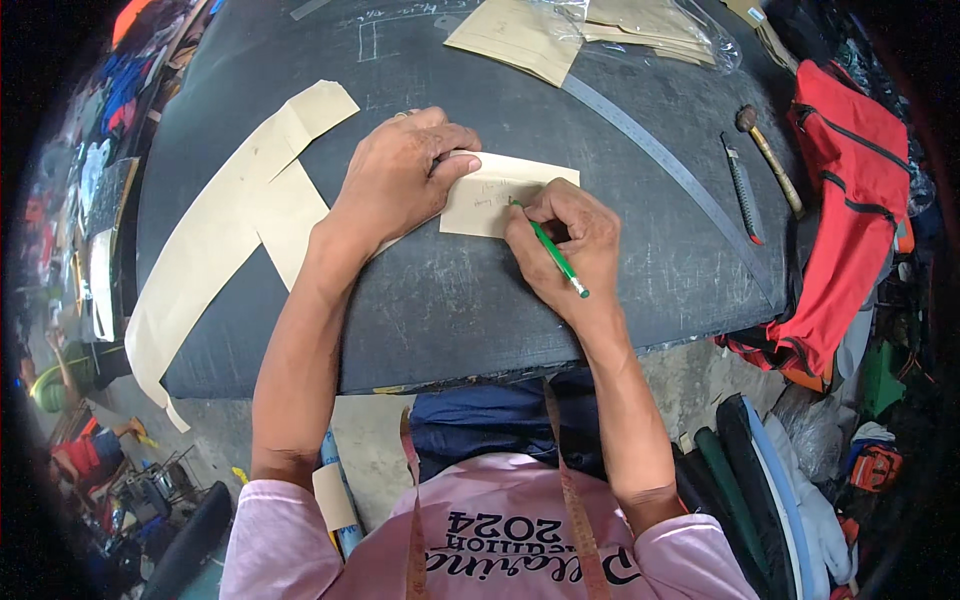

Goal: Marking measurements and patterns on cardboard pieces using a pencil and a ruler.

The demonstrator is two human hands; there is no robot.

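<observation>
Between the fingers of my right hand point(570, 240) is a green pencil point(558, 256), its point on a small piece of cream card point(470, 217) that carries faint handwriting. My left hand point(400, 175) grips the card's upper left edge between thumb and fingers. Left of that hand, long cut pieces of cream paper point(215, 235) cross one another, and one curved strip hangs over the near left edge of the dark table point(440, 310). Part of the paper under my left wrist is hidden.
A steel ruler point(670, 150) lies diagonally right of the card. Beyond are brown envelopes point(520, 40) in clear plastic. A utility knife point(741, 190), a hammer point(770, 160) and a red bag point(850, 170) sit at the right. A tape measure point(575, 490) hangs over my pink shirt.
</observation>
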